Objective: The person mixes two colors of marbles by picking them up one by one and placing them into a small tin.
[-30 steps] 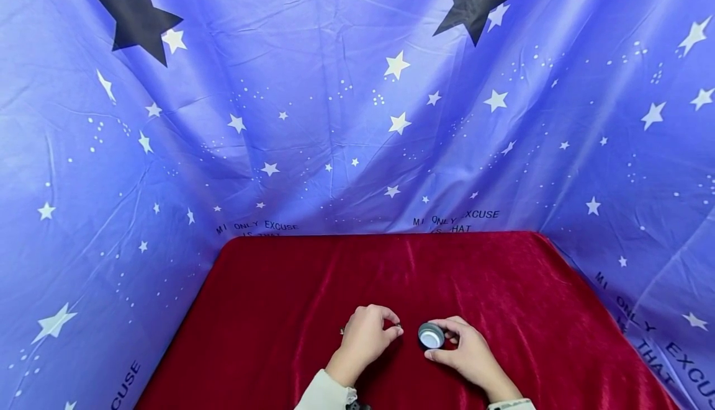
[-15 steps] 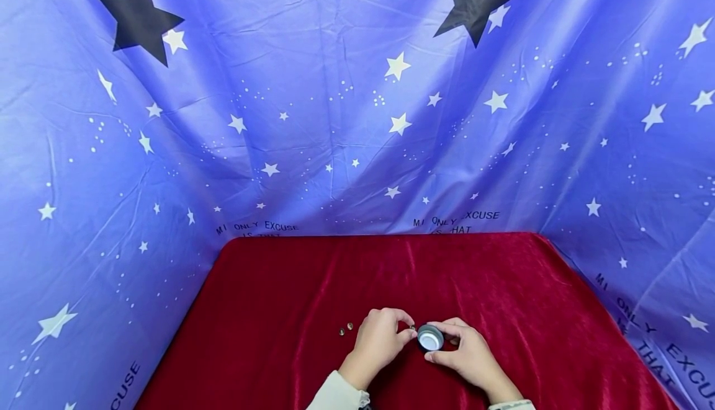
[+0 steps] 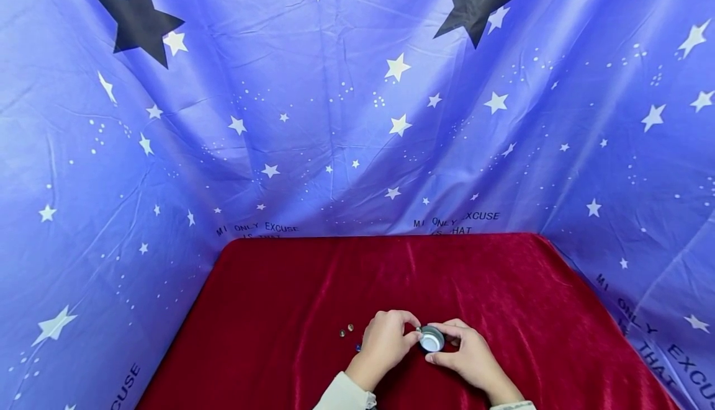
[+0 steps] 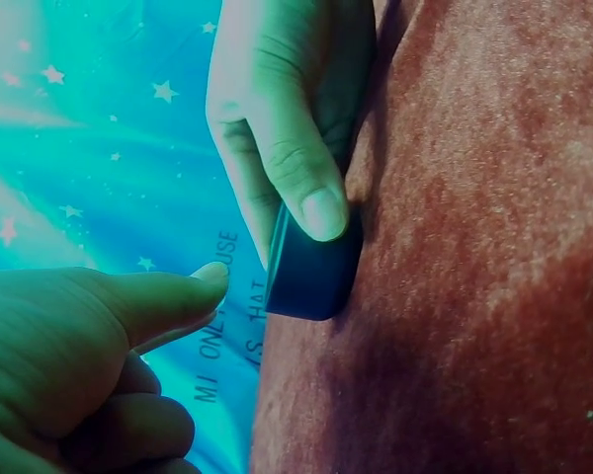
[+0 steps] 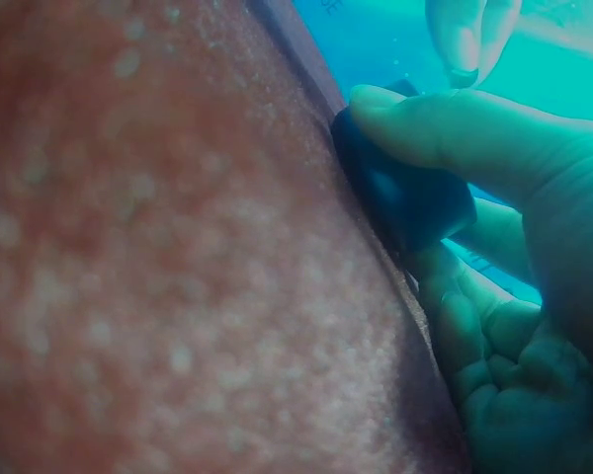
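A small round metal cup (image 3: 431, 338) sits on the red velvet table (image 3: 313, 286), near its front edge. My right hand (image 3: 441, 343) grips the cup by its rim, thumb on the near side and fingers on the far side. In the wrist views the cup (image 4: 311, 272) (image 5: 405, 193) looks dark and stands on the cloth. My left hand (image 3: 416, 330) is right at the cup's left rim, with thumb and forefinger pinched on a tiny bead. Those pinched fingertips (image 5: 465, 44) hover just above the cup.
A few loose beads (image 3: 346, 330) lie on the cloth left of my left hand. A blue star-print sheet (image 3: 357, 118) hangs behind and on both sides of the table. The table's far half is bare red cloth.
My left hand has moved right, from beside the loose beads to the cup's rim, carrying the pinched bead. The beads it covered now show. My right hand and the cup stayed put.
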Demonstrator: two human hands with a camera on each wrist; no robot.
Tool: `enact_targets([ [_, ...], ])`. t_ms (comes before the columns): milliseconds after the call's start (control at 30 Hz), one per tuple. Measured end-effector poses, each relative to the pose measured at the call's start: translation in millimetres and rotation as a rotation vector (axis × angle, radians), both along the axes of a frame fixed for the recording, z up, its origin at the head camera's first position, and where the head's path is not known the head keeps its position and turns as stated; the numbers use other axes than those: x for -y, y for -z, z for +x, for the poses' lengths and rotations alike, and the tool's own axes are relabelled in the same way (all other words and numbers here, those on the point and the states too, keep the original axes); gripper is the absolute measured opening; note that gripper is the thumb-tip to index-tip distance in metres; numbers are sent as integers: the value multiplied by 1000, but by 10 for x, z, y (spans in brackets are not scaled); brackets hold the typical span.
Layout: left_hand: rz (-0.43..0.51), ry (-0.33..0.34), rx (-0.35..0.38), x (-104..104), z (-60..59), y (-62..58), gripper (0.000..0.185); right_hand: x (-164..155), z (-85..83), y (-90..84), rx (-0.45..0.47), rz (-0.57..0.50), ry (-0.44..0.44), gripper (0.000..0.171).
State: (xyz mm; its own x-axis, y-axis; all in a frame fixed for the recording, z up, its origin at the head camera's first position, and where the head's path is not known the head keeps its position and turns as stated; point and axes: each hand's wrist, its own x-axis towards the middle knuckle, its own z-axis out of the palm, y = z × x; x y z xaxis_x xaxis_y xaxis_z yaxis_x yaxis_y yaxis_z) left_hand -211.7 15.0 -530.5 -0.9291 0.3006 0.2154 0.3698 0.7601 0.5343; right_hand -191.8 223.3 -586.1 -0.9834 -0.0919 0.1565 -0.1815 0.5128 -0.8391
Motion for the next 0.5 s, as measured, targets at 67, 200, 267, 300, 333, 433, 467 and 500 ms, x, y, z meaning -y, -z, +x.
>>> enact_targets([
  [67, -4, -7, 6, -7, 7, 3, 12, -3, 2, 1, 0, -6, -5, 56],
  [200, -3, -12, 4, -20, 20, -2, 12, -5, 12, -4, -1, -19, -14, 55],
  [267, -6, -13, 3, -28, 24, -5, 12, -2, 15, -7, -6, -23, -19, 56],
  [300, -6, -13, 2, -31, 26, -8, 12, -1, 15, -8, -6, -23, -20, 56],
  [333, -7, -13, 7, -36, 28, -8, 12, -1, 14, -9, -5, -21, -20, 56],
  [433, -14, -12, 9, -50, 28, -7, 12, 1, 14, -18, -4, -19, -20, 56],
  [467, -15, -12, 13, -54, 27, -7, 11, 1, 14, -21, -1, -20, -20, 56],
  [500, -16, -13, 16, -58, 25, -7, 11, 0, 15, -24, 3, -22, -19, 56],
])
